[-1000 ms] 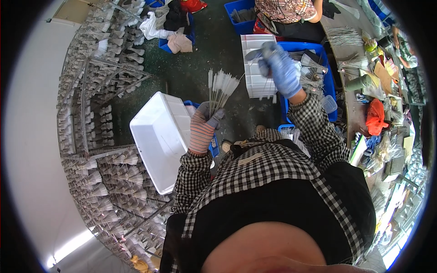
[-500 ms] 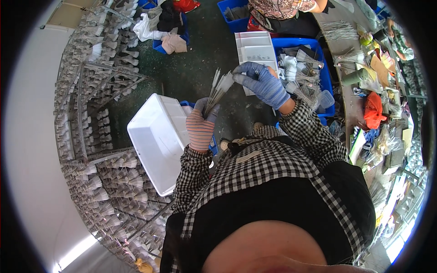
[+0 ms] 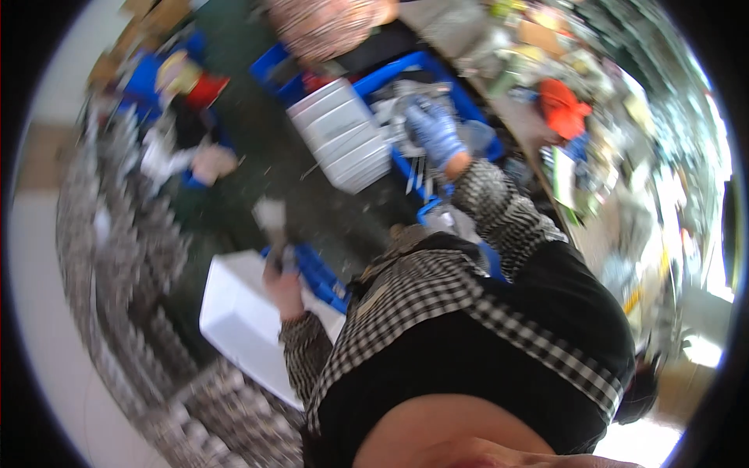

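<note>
My left hand, in a striped glove, is closed around a bundle of thin pale sticks with whitish flat tips fanned upward. It is above the edge of a white plastic tub. Over at the right, my right hand, in a blue-grey glove, reaches over a large blue bin holding white and grey bundles. Motion smears its fingers, so whether it grips anything does not show. Several thin white sticks show below that hand, near the bin's edge.
A white compartmented tray stands beside the blue bin. Racks of pale bundles line the left. A cluttered table with a red bag runs along the right. Another person sits at the far side. A blue crate adjoins the white tub.
My right hand has left the bundle and moved right, over the blue bin. My left hand, still holding the bundle, is lower and farther left. The view has turned.
</note>
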Motion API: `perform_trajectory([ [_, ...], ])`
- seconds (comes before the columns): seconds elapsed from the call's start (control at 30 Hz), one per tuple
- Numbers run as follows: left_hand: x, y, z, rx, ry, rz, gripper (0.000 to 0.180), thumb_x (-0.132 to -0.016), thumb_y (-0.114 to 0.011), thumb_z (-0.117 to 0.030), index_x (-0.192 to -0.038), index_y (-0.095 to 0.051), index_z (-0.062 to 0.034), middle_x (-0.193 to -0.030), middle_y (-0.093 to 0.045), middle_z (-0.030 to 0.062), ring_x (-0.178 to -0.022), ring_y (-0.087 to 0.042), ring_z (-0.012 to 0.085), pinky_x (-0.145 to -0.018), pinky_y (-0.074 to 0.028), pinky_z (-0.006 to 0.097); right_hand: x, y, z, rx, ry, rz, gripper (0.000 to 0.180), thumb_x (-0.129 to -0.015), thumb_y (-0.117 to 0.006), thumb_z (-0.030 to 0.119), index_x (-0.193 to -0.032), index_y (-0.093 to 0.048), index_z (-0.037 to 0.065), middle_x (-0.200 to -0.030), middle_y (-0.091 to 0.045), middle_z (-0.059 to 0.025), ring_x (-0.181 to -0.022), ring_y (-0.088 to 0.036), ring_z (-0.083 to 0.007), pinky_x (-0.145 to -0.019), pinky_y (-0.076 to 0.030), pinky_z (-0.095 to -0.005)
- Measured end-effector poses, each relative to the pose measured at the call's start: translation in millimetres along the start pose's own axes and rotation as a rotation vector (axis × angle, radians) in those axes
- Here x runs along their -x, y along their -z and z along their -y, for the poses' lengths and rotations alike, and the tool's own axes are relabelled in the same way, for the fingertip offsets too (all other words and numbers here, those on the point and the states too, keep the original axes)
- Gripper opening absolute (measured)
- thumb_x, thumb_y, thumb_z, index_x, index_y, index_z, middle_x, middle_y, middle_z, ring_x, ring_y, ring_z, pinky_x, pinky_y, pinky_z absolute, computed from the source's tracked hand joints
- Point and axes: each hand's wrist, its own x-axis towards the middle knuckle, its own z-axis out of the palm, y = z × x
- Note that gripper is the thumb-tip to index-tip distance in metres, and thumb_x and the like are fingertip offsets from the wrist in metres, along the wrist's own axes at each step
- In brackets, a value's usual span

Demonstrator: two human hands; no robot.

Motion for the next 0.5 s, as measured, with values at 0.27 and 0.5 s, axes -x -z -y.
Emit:
perform_trajectory([
  [0.27, 3.1, -20.0, -17.0, 0.413, 0.188, 0.193, 0.027, -0.093, -0.058, -0.018, -0.116, -0.058, -0.0039, -0.073, -0.053, -0.0044, -0.051, -0.04, -0.0001, -0.04, -0.029, 0.015, 42.2, 238.8, -68.4, 1.577, 0.29, -0.475, 0.022, -0.083, -0.064, 0.019, -0.103, -0.066, 0.01, -0.086, -0.066, -0.0034, -0.068, -0.061, -0.0197, -0.062, -0.052, -0.0329],
  [0.5, -6.0, -45.8, -38.9, 0.406, 0.21, 0.354, 0.033, -0.094, -0.058, -0.019, -0.124, -0.055, -0.0059, -0.078, -0.059, -0.0036, -0.054, -0.048, -0.0006, -0.04, -0.036, 0.013, 16.6, 445.0, -185.8, 0.199, 0.015, -1.299, 0.017, -0.082, -0.061, 0.026, -0.084, -0.062, 0.01, -0.077, -0.058, -0.0031, -0.073, -0.056, -0.0168, -0.063, -0.044, -0.0361],
])
